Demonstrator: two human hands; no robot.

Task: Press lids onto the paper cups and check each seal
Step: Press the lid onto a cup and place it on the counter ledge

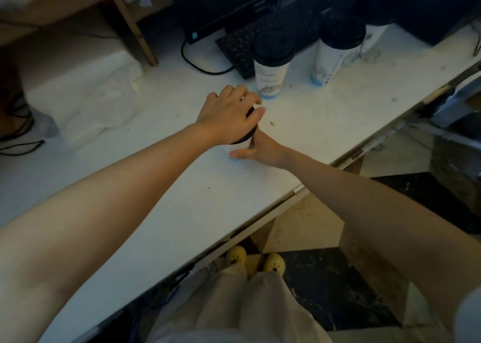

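Note:
A white paper cup (240,147) stands on the white table (182,207), mostly hidden by my hands. My left hand (229,116) lies flat on top of it, covering its black lid (248,134), of which only the rim edge shows. My right hand (256,150) wraps the cup's lower wall from the right side. Two more white cups with black lids stand behind: one (272,64) just beyond my left hand, another (335,54) farther right.
A black keyboard (242,43) and its cable (200,64) lie at the back of the table. A white crumpled bag (86,95) sits at the left. The table edge (299,189) runs diagonally; tiled floor and my yellow shoes show below.

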